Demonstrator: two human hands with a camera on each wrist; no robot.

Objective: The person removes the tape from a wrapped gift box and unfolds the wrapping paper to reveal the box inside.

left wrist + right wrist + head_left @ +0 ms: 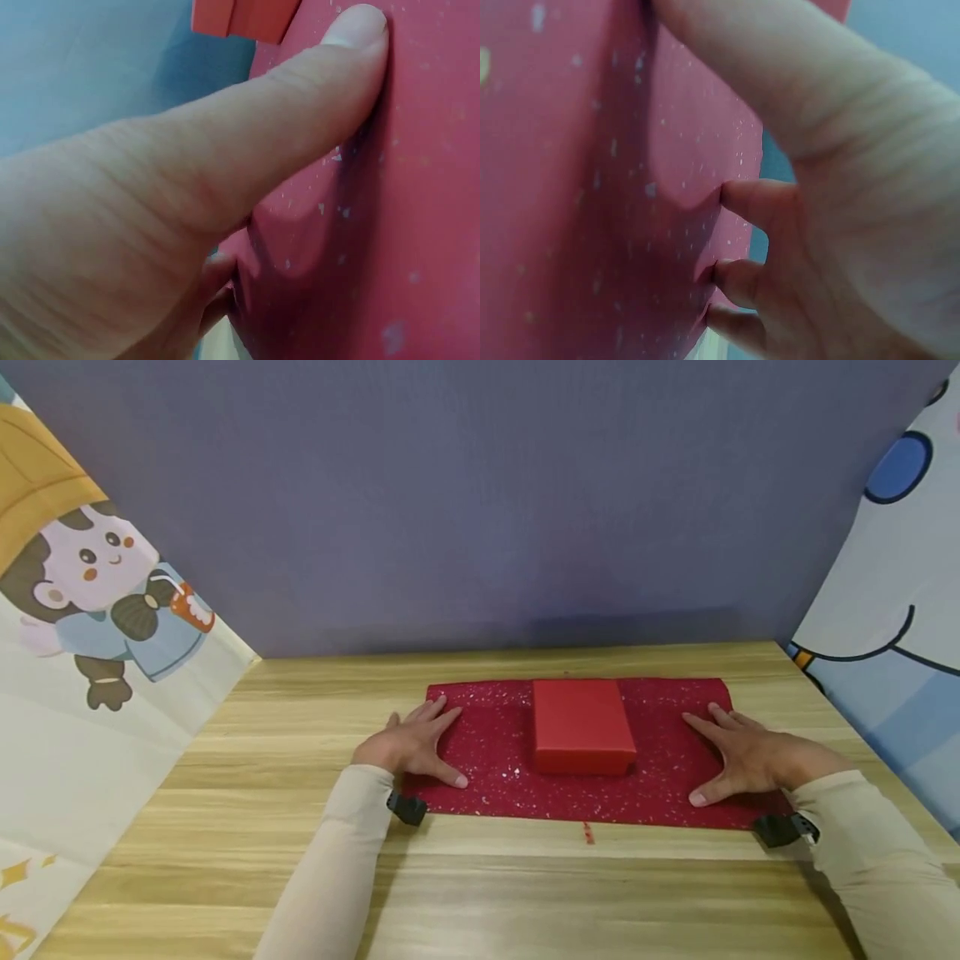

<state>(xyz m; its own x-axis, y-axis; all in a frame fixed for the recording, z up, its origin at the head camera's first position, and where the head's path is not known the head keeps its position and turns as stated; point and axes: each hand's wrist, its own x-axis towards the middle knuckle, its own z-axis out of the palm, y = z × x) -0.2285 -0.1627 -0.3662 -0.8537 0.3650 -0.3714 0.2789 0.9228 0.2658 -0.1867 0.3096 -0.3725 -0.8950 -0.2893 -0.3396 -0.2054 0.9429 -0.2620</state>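
Note:
A red box [581, 718] with a lid rests on a dark red sheet of paper [495, 785] speckled with light flecks, spread flat on the table. My left hand [412, 747] lies at the sheet's left end, fingers spread, thumb and fingertips touching it. At the right end my right hand [750, 760] presses its spread fingertips on the paper. Neither hand touches the box. In the left wrist view the thumb [300, 97] rests on the speckled paper [435, 195], with a corner of the box [247, 15] beyond. The right wrist view shows several fingertips on the paper [570, 187].
The wooden table [225, 827] extends around the sheet, with a small red mark [588, 833] near its front edge. A grey-blue panel [465, 510] stands behind. Cartoon-printed walls [67, 718] flank both sides. Black wrist cameras [407, 808] sit under both wrists.

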